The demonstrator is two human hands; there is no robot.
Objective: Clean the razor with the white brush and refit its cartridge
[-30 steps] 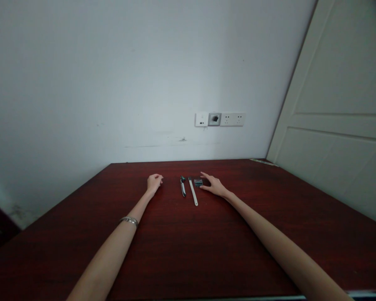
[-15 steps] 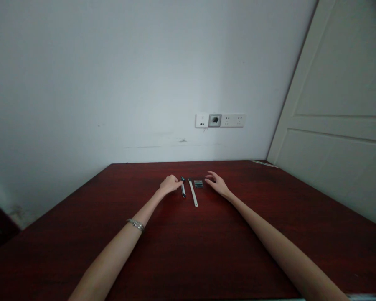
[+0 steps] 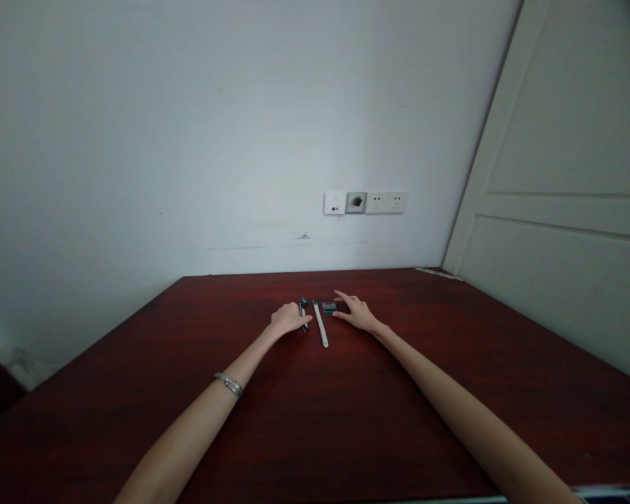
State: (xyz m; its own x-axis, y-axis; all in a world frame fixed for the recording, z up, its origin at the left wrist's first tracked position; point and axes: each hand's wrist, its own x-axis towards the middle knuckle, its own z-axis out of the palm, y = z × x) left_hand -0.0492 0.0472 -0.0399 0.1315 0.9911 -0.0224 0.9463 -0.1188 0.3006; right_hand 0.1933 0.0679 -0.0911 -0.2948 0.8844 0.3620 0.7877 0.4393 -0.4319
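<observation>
Far out on the dark red table (image 3: 315, 420), three small things lie side by side. They are a dark handled tool with a teal head (image 3: 302, 306), a white stick (image 3: 320, 329) and a small dark box (image 3: 328, 307). My left hand (image 3: 288, 319), with a bracelet on its wrist, has its fingers curled onto the lower part of the dark tool. To the right of the box lies my right hand (image 3: 355, 315), its fingers stretched out and the fingertips touching the box's right side.
A white wall rises behind the table, with a row of sockets (image 3: 365, 203). A white door (image 3: 567, 210) stands along the table's right side. A thin strip (image 3: 435, 272) lies at the far right corner.
My left hand has moved right from the bare table and curled onto the dark tool. My right hand drew back from the box, then returned to touch it.
</observation>
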